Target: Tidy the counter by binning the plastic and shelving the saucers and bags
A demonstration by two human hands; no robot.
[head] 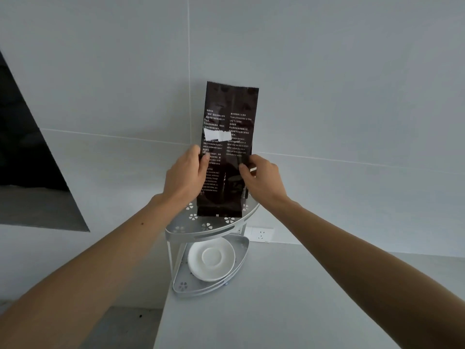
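Observation:
A tall black foil bag (230,109) with white print and a torn white label stands upright on the top tier of a grey corner shelf (201,229), against the wall. My left hand (187,176) grips its left edge and my right hand (261,180) grips its right edge, both at mid height. White saucers (211,260) lie stacked on the shelf's lower tier.
The shelf stands at the back left corner of a pale counter (289,298), whose left edge drops to a lower grey surface. A white wall socket (261,234) sits just right of the shelf. A dark opening (22,147) is in the wall at left.

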